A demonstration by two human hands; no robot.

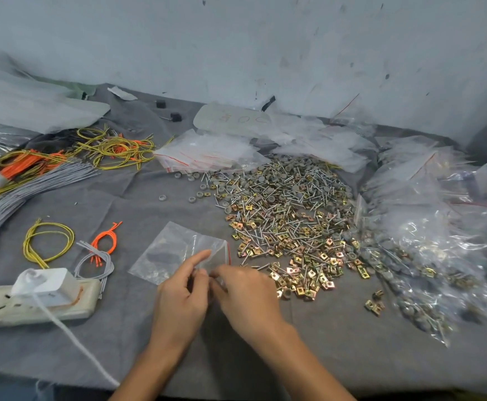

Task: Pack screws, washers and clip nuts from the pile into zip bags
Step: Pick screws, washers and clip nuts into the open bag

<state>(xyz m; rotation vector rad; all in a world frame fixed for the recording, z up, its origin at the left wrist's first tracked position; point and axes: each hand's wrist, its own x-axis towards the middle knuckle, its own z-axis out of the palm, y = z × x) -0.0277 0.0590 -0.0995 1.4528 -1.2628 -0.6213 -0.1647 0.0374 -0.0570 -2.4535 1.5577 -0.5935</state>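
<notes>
A clear zip bag with a red seal line lies on the grey cloth at centre. My left hand pinches the bag's near edge, forefinger stretched over the plastic. My right hand pinches the same edge right beside it, fingertips almost meeting the left ones. To the right spreads the pile of silver screws, grey washers and gold clip nuts. I cannot tell what the bag holds.
A stack of empty zip bags lies behind the pile. Filled bags heap up at right. Yellow, orange and grey wires and a white power strip lie at left. A wall rises behind.
</notes>
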